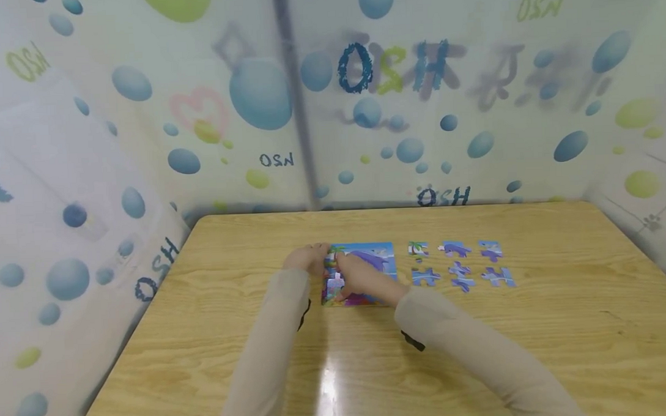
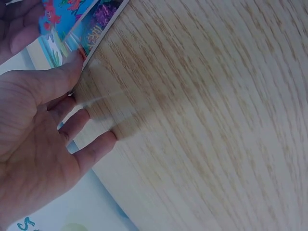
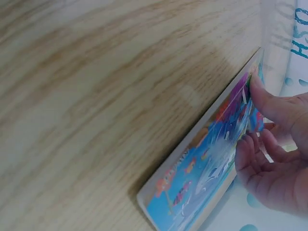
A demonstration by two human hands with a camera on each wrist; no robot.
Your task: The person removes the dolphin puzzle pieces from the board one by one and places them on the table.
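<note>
A jigsaw puzzle board (image 1: 389, 264) with a purple dolphin and coral picture lies on the table. My left hand (image 1: 308, 259) holds its left edge, the thumb (image 2: 72, 72) on the picture side and the other fingers spread outward. Reaching across the board, my right hand (image 3: 284, 139) has its thumb low on the left part of the picture and its fingers bent opposite. Between them, a puzzle piece (image 2: 52, 17) with a red sea creature on blue appears pinched and tilted; the right hand partly hides it.
Right of the board, loose puzzle pieces lie in two rows, among them a palm tree piece (image 1: 417, 248), a dolphin piece (image 1: 455, 249) and a blue piece (image 1: 499, 277). The wooden table (image 1: 217, 353) meets a patterned curtain (image 1: 332, 171) at the back.
</note>
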